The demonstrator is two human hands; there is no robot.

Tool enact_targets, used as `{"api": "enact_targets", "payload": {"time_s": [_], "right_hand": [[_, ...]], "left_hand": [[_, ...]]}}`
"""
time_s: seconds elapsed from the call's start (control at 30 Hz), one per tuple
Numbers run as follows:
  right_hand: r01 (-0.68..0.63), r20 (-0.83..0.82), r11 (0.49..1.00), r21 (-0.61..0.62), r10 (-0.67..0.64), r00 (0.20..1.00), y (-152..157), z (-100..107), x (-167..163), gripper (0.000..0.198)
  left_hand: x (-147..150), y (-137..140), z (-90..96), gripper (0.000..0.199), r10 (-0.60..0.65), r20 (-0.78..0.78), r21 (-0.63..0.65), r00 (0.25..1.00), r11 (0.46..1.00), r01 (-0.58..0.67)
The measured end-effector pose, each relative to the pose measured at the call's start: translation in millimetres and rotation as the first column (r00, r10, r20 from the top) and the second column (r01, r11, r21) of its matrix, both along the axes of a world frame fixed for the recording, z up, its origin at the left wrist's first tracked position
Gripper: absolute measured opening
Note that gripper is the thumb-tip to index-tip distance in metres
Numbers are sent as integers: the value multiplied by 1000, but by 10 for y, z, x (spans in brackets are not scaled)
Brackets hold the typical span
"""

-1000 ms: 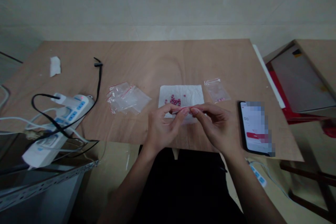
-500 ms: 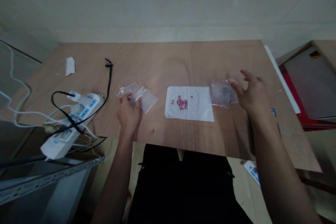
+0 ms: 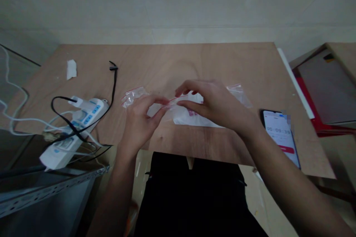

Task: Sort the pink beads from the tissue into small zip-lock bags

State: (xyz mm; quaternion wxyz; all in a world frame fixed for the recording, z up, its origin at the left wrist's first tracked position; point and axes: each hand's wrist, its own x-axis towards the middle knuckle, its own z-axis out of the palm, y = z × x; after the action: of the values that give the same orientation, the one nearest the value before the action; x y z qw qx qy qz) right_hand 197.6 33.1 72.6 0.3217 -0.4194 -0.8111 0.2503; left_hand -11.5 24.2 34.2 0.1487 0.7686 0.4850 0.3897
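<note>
My left hand (image 3: pixel 144 118) pinches a corner of a clear zip bag (image 3: pixel 175 100) that has a red line along its top. Close to the same bag, my right hand (image 3: pixel 211 103) is held with thumb and fingers apart over the white sheet (image 3: pixel 183 118). Small pink beads (image 3: pixel 191 112) lie on that sheet, partly covered by my right hand. More clear zip bags (image 3: pixel 133 94) rest on the table behind my left hand. Another clear bag (image 3: pixel 239 94) lies to the right, half hidden by my right hand.
A phone (image 3: pixel 280 137) showing a timer lies on the wooden table (image 3: pixel 155 63) at the right. On the left are a white power strip (image 3: pixel 75 129) with tangled cords, a black cable (image 3: pixel 114 85) and a white paper scrap (image 3: pixel 71 69).
My left hand has lifted a bag from the pile and moved right. My right hand has left the right-hand bag and come over the sheet, uncovering the phone.
</note>
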Motion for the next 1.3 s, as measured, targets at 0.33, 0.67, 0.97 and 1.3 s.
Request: {"api": "enact_targets", "payload": {"time_s": [0.33,0.67,0.97,1.3], "right_hand": [[42,-87,991,-125,-53,995,105,-221,-65,6],[8,-508,902,-432,-251,824,131,-482,40,10],[-21,-597,875,-483,-312,739,-102,-567,-46,15],[-17,-363,938,-346,-118,924,-199,-537,180,21]], "left_hand": [[76,65,-145,26,28,403,-270,915,959,90],[-471,243,-379,28,192,-5,-136,981,972,-191],[338,-154,110,92,-92,-259,62,961,992,112],[526,-74,-36,31,-182,-290,-79,939,983,166]]}}
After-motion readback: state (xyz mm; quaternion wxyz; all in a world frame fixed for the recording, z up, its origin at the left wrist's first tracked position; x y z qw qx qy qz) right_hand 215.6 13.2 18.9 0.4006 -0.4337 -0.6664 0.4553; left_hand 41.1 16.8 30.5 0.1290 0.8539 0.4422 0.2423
